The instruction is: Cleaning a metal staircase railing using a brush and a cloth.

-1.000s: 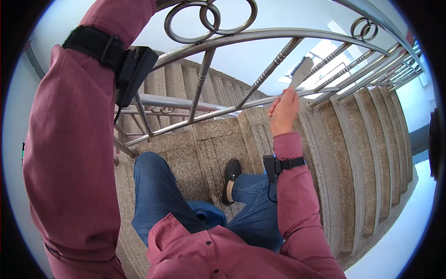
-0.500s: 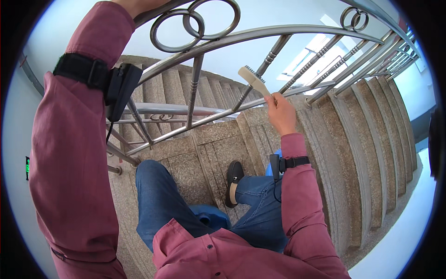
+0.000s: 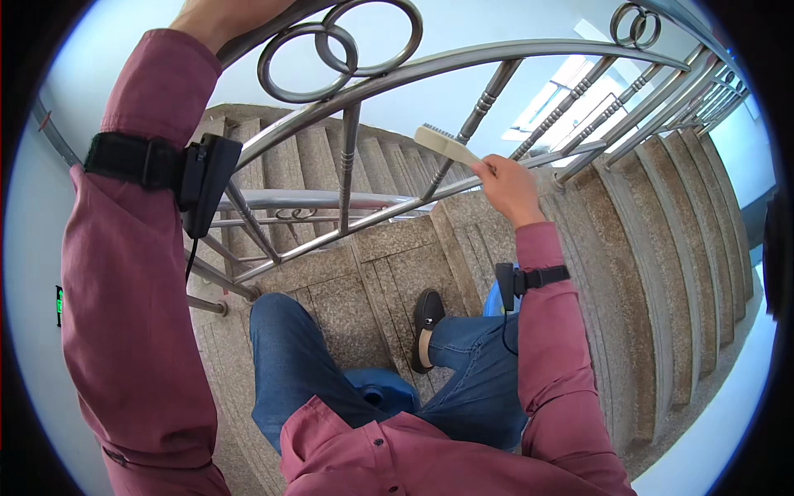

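My right hand (image 3: 509, 186) grips the handle of a pale scrubbing brush (image 3: 445, 142), held up against the slanted lower rail of a steel stair railing (image 3: 463, 58). The brush head points up and left, close to a twisted baluster (image 3: 488, 95). My left hand (image 3: 219, 18) is raised at the top edge and rests on the railing's top bar beside two steel rings (image 3: 339, 45); its fingers are mostly cut off by the frame. Both arms wear maroon sleeves with black strapped devices.
Granite stairs (image 3: 628, 240) descend to the right and another flight (image 3: 331, 165) rises behind the railing. A blue object (image 3: 382, 390) sits under my legs on the step. My shoe (image 3: 428, 314) rests on the landing. White walls stand on both sides.
My right hand has carried the brush leftward along the lower rail, and the brush head now points up-left. My left hand stayed on the top bar.
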A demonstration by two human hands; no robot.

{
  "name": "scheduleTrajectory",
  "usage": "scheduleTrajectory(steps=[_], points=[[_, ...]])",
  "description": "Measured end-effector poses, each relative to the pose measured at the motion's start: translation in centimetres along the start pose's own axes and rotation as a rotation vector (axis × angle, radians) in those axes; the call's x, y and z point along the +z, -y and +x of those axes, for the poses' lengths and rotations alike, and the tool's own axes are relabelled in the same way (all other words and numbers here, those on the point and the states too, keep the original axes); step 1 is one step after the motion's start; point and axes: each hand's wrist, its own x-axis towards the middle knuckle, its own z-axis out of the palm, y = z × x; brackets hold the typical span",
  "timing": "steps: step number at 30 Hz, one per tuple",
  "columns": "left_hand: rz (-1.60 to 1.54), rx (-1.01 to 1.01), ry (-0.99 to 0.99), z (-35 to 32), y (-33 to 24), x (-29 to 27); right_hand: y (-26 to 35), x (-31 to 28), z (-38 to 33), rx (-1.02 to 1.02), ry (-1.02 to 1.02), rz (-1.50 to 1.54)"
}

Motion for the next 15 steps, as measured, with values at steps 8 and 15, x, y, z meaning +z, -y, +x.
scheduleTrajectory(steps=[8, 15], points=[[0.016, 0.023, -0.012, -0.1, -0.3, 0.1, 0.4, 0.3, -1.9, 0.065, -0.015, -0.053], [-0.015, 0.020, -0.026, 0.1, 0.2, 0.1, -2.0, -1.5, -3.8, 0.097, 0.015, 0.043]])
